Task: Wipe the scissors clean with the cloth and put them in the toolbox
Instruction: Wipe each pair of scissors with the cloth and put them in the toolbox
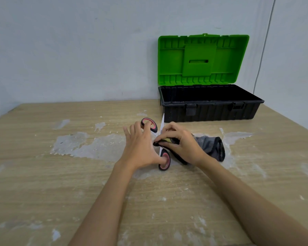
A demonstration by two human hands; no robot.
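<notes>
The scissors [153, 126] have black handles with pink inner rings and stand spread wide open at the table's middle. My left hand [140, 146] holds them with a finger through the far ring and the thumb through the near ring [164, 161]. One pale blade [162, 121] points up toward the toolbox. My right hand [180, 141] pinches the dark grey cloth [210, 146] around the blades near the pivot. The rest of the cloth trails to the right on the table. The toolbox [210, 110] stands at the back right, black base, green lid [203, 59] upright and open.
The wooden table [78, 183] has pale scraped patches across its middle. A light wall runs behind the table and the toolbox, with a thin cable [263, 50] hanging at the far right. The inside of the toolbox looks dark and bare.
</notes>
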